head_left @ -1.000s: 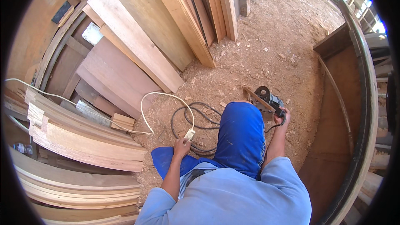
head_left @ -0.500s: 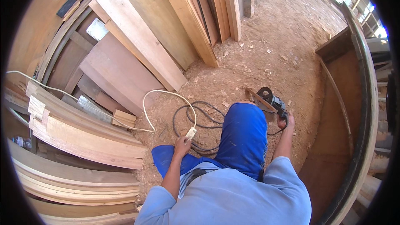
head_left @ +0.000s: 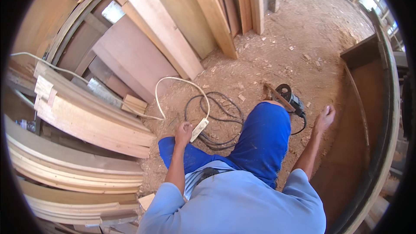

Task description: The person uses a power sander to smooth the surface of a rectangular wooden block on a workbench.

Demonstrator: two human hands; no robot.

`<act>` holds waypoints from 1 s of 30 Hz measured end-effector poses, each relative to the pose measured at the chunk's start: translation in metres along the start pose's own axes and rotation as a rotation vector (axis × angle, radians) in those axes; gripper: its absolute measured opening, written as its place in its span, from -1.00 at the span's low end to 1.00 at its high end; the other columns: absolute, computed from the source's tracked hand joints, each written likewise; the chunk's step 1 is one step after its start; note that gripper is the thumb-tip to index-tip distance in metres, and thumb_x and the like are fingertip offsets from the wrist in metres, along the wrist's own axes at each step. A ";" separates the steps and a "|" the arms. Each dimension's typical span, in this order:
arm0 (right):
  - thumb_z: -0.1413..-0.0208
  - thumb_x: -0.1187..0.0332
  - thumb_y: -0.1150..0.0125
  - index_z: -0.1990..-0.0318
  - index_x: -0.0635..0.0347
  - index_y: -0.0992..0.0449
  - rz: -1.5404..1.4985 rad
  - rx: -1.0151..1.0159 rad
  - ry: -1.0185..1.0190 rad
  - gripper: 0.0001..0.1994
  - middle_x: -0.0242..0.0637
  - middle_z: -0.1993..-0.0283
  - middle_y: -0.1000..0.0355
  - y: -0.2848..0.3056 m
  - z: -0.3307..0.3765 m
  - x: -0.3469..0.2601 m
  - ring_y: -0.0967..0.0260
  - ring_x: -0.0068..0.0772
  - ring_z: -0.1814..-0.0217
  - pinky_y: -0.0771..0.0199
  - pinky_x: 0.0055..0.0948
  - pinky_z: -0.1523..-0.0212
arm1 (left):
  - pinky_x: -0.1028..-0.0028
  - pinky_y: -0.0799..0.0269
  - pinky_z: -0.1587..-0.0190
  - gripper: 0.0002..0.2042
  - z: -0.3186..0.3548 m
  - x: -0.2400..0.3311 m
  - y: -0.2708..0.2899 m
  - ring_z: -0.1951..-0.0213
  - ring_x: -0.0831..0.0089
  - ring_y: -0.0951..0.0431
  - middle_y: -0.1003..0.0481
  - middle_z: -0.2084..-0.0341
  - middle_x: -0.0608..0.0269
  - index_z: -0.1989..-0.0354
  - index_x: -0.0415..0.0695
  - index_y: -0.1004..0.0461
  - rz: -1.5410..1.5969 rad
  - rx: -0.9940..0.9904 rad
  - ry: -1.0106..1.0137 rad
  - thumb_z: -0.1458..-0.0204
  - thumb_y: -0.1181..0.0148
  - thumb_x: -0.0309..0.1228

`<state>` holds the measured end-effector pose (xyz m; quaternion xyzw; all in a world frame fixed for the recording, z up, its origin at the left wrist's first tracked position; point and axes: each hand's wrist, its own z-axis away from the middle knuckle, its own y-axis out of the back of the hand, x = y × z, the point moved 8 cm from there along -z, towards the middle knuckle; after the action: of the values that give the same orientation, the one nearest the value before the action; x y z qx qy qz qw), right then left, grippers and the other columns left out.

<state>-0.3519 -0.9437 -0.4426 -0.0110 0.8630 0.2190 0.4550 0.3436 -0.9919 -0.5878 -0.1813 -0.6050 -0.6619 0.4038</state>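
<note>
My left hand [head_left: 183,133], fingers curled closed, is right beside a cream power strip [head_left: 199,129] on a pale cord; whether they touch I cannot tell. The strip lies near my left knee, and no object shows in the hand. My right hand [head_left: 324,119] is raised to the right with its fingers curled in and nothing visible in them. Left of it, a corded power tool [head_left: 295,103] with a round black base and grey body, like a router, rests on the floor past my knee. A wooden strip [head_left: 279,97] stands along its side.
A black cable [head_left: 221,93] lies coiled ahead of my knees. Boards [head_left: 160,21] lean along the far left, and curved wooden pieces [head_left: 86,117] are stacked at the left. A large dark curved wooden frame [head_left: 359,147] borders my right. Shavings cover the floor [head_left: 299,39].
My right hand has let go of the power tool and moved right and up. My left hand has come off the power strip, which now shows in full beside it.
</note>
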 end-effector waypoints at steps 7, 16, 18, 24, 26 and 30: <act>-0.32 0.40 -0.01 0.06 0.31 -0.54 -0.545 -0.373 0.227 -0.78 -0.33 0.25 -0.48 -0.011 0.013 -0.289 -0.37 -0.60 0.22 -0.40 -0.53 0.15 | 0.15 -0.40 -0.08 -0.56 -0.031 0.025 0.026 0.01 0.01 -0.55 -0.58 0.14 -0.09 0.06 -0.21 -0.55 -0.321 -0.043 -0.073 0.00 -0.27 -0.12; -0.12 -0.04 -0.28 -0.19 0.58 -0.32 -1.670 -2.004 0.814 -0.24 0.21 -0.22 -0.30 0.047 0.173 -0.498 -0.35 0.04 -0.22 -0.34 -0.07 -0.18 | 0.16 -0.37 -0.14 -0.42 -0.010 0.010 -0.027 -0.09 -0.02 -0.49 -0.50 -0.04 -0.10 -0.09 -0.16 -0.47 -0.494 -0.471 -0.028 0.07 -0.34 -0.07; -0.15 -0.13 -0.18 -0.29 0.58 -0.19 -2.043 -2.081 0.700 -0.14 0.28 -0.27 -0.17 0.077 0.196 -0.513 -0.21 0.18 -0.29 -0.22 -0.03 -0.25 | 0.18 -0.40 -0.12 -0.43 -0.003 0.007 -0.030 -0.06 0.00 -0.52 -0.52 -0.02 -0.07 -0.14 -0.02 -0.45 -0.430 -0.527 -0.060 0.06 -0.36 -0.10; -0.19 -0.13 -0.13 -0.19 0.53 -0.31 -2.199 -2.070 0.416 -0.25 0.15 -0.15 -0.26 0.076 0.179 -0.508 -0.28 0.04 -0.18 -0.17 -0.08 -0.27 | 0.22 -0.45 -0.05 -0.42 -0.008 -0.016 -0.072 0.01 0.04 -0.58 -0.56 0.04 -0.08 -0.19 -0.02 -0.42 -0.369 -0.551 0.010 0.05 -0.35 -0.15; -0.22 -0.02 -0.15 -0.13 0.43 -0.38 -2.131 -2.147 0.419 -0.39 -0.01 -0.04 -0.36 0.046 0.179 -0.509 -0.35 -0.16 -0.09 -0.15 -0.09 -0.27 | 0.22 -0.45 -0.05 -0.43 -0.004 -0.045 -0.051 -0.01 0.04 -0.56 -0.56 0.04 -0.09 -0.16 -0.04 -0.43 -0.422 -0.523 0.049 0.06 -0.36 -0.15; -0.26 0.08 -0.16 -0.02 0.41 -0.46 -1.587 -2.392 0.243 -0.53 -0.06 0.00 -0.47 -0.004 0.208 -0.470 -0.44 -0.30 0.05 -0.42 -0.31 0.06 | 0.17 -0.45 -0.08 -0.49 -0.014 -0.057 -0.061 -0.03 0.01 -0.54 -0.55 0.04 -0.07 -0.09 -0.02 -0.48 -0.477 -0.484 0.047 0.07 -0.34 -0.16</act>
<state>0.0864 -0.9513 -0.1750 -0.8658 -0.0362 0.4895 0.0974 0.3357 -0.9904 -0.6725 -0.1101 -0.4462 -0.8661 0.1965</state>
